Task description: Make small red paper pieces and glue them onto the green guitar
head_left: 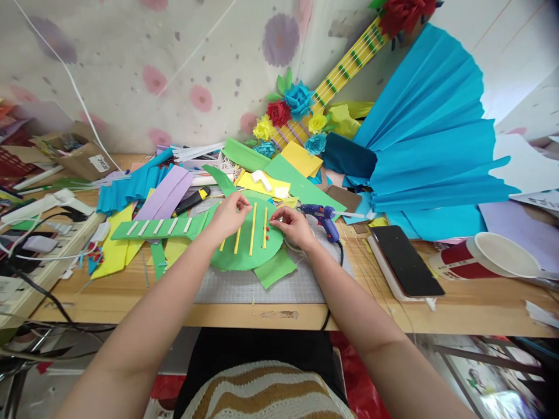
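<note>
A green paper guitar (244,260) lies flat, with white strips across its neck (188,227) and yellow strips (253,230) on its round body. Small red pieces (267,237) sit along the rightmost yellow strip. Above the left side of the body is my left hand (230,214), thumb and fingers pinched; whatever they hold is too small to make out. My right hand (294,227) is at the body's right edge beside the red pieces, fingertips also drawn together, their contents hidden. A blue glue gun (322,216) lies just behind it.
A grey cutting mat (262,294) lies under the guitar. Coloured paper and a cutter (192,201) crowd the back. On the right are a phone (407,259) and a paper cup (484,256). A decorated yellow guitar (345,73) leans against the wall; a power strip (52,262) is left.
</note>
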### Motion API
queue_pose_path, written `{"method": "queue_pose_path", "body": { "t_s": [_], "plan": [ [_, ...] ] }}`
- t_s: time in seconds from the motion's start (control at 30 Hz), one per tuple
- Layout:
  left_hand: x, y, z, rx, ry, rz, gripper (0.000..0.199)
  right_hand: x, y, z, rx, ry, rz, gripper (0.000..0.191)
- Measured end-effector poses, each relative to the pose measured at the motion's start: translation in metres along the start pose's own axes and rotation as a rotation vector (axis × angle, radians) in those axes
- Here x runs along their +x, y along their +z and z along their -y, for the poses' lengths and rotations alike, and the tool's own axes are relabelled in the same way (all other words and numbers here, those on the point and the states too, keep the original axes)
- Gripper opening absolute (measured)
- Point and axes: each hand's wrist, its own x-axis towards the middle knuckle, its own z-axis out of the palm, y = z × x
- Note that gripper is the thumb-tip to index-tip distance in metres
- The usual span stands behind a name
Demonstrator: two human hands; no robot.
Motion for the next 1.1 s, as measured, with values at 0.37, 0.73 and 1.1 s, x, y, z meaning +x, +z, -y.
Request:
{"method": "queue_pose_path", "body": {
  "t_s": [0.37, 0.73, 1.1],
  "plan": [
    [-0.012, 0.032, -0.011, -0.115, 0.117, 0.086, 0.021, -0.001, 0.0, 0.013, 0.47, 0.215, 0.009, 0.034],
    [-0.013, 0.043, -0.02, -0.19, 0.109, 0.045, 0.014, -0.002, 0.002, 0.014, 0.453, 0.216, 0.08, 0.039],
    [-0.014, 0.026, 0.009, -0.47, -0.057, -0.068, 0.018, 0.004, -0.01, 0.023, -0.077, 0.021, -0.044, 0.026]
  ]
}}
